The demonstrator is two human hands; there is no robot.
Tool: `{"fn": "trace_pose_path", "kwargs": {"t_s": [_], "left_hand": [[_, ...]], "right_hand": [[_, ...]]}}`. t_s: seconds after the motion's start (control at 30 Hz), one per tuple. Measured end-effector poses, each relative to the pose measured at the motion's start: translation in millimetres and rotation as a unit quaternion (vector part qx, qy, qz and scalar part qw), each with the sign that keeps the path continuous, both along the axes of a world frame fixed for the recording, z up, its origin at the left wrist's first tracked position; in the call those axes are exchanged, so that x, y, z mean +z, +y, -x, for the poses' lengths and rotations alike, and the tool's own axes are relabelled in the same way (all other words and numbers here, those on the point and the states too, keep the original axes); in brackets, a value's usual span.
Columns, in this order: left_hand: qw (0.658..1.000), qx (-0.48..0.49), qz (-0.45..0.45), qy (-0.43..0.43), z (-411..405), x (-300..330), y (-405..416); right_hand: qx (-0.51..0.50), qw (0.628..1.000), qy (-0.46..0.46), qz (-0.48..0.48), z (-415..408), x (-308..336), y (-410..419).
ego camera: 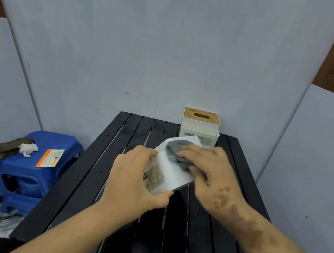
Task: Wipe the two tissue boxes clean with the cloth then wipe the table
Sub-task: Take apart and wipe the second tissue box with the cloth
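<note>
My left hand [135, 176] grips a white tissue box [172, 172] that is tilted above the middle of the black slatted table [92, 171], thumb at its lower edge and fingers on its left side. My right hand [209, 173] presses a grey cloth [176, 152] onto the box's upper face, fingers lying over the cloth. A second tissue box [200, 127], white with a wooden lid and slot, stands upright at the table's far right edge against the wall.
A blue plastic stool [28, 171] stands left of the table, carrying a brown rag [8, 147], a crumpled white tissue [28, 148] and an orange-and-white packet [50, 157]. Pale wall panels close in behind and on both sides.
</note>
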State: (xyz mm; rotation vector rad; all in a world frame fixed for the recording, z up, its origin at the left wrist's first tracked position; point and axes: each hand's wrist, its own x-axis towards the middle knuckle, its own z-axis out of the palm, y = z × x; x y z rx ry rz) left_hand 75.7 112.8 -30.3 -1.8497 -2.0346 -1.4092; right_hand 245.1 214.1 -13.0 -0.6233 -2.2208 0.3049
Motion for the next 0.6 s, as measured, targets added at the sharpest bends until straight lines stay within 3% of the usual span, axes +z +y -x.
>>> {"fn": "trace_pose_path", "kwargs": {"t_s": [0.1,0.23,0.4,0.53,0.6], "left_hand": [[1.000,-0.010,-0.003,-0.003,5,-2,3],[1.000,-0.008,-0.014,0.006,3,-4,3],[0.999,-0.017,-0.018,0.023,1,-8,8],[0.999,-0.020,-0.017,0.028,0,-7,9],[0.999,-0.021,-0.021,0.036,0,-8,9]], "right_hand": [[0.062,0.998,-0.004,-0.028,5,1,13],[-0.095,0.993,0.037,0.057,-4,-13,37],[0.036,0.998,0.025,-0.046,7,-3,13],[-0.082,0.996,0.032,-0.020,-1,-13,49],[-0.088,0.995,0.044,-0.036,7,-11,40]]}}
